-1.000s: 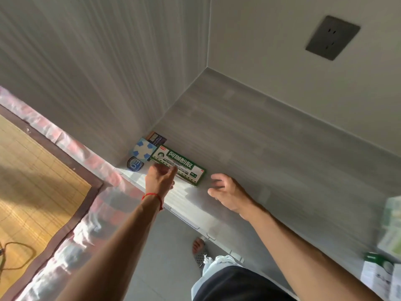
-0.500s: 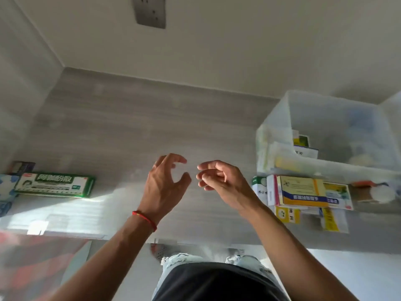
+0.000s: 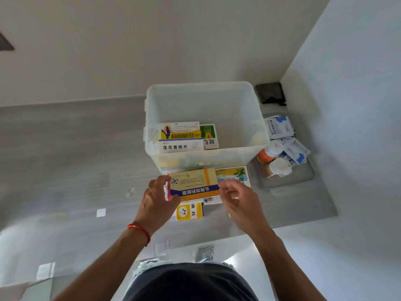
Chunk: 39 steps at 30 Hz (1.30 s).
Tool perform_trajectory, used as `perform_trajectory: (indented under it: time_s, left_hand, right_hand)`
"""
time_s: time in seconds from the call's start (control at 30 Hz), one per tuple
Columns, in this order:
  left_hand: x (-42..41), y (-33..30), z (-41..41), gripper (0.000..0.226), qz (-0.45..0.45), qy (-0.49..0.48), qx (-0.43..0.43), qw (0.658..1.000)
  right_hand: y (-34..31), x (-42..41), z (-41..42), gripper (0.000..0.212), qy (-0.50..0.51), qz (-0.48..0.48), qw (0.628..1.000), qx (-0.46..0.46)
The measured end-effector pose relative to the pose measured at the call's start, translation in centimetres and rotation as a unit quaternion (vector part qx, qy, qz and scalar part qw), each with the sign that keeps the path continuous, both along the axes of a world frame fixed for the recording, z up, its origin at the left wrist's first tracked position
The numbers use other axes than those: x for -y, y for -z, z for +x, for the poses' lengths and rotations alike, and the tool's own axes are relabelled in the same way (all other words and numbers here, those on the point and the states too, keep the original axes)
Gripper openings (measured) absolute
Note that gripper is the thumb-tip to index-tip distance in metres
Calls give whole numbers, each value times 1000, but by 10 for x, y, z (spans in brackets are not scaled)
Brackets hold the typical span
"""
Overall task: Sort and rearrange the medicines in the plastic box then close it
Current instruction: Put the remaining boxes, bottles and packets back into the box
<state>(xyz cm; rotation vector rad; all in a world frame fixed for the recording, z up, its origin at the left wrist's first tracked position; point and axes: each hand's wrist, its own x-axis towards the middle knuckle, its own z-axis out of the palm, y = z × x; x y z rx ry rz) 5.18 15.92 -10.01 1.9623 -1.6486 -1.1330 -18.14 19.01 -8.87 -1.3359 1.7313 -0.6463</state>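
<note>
Grey counter (image 3: 65, 148) blurs at left; both hands, left hand (image 3: 159, 200) and right hand (image 3: 236, 198), pinch a yellow-blue box (image 3: 193, 186), covering cartons beneath.

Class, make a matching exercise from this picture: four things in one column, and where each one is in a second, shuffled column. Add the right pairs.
Things:
1. yellow-and-blue box
2. white box with black characters
3. orange bottle
4. dark socket

Places:
A. inside the plastic box
B. on the right wall
C. held between the left hand and the right hand
D. on the tray at right

Pairs: 1-C, 2-A, 3-D, 4-B
</note>
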Motion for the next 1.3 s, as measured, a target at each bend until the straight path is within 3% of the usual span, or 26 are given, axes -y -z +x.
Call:
perform_trajectory:
  time_s: [0.13,0.3,0.5,0.63,0.77,0.9,0.97,1.07,1.2,1.3]
  left_hand:
    - [2,0,-12,50,14,3,32,999]
    - [10,-3,-17,50,34,-1,10,999]
    - [7,-33,-16,39,26,-50,-98,994]
    - [-8,-73,-7,42,2,0,-173,985]
    - [4,-112,-8,45,-23,46,-278,959]
    - [45,-131,-21,41,-85,55,-312,945]
    - [68,-129,-28,34,-158,57,-267,949]
    - [99,-115,-31,33,-261,39,-120,957]
    - [114,-81,-37,30,-247,39,8,968]
    - [112,-59,-44,28,-238,61,107,963]
  right_hand:
    - [13,15,-10,29,-28,34,999,6]
    - [19,33,7,21,-33,55,998,12]
    - [-13,26,-1,21,-6,47,998,37]
    - [-59,8,-30,22,13,44,993,108]
    - [-115,3,-42,33,33,-17,985,169]
    - [-146,37,-40,33,81,-158,980,92]
    - [-153,66,-43,32,113,-218,968,60]
    - [-154,118,-54,31,120,-261,958,-16]
    - [-132,177,-60,33,-19,-207,964,-163]
    - [-96,213,-50,26,-145,-136,940,-278]
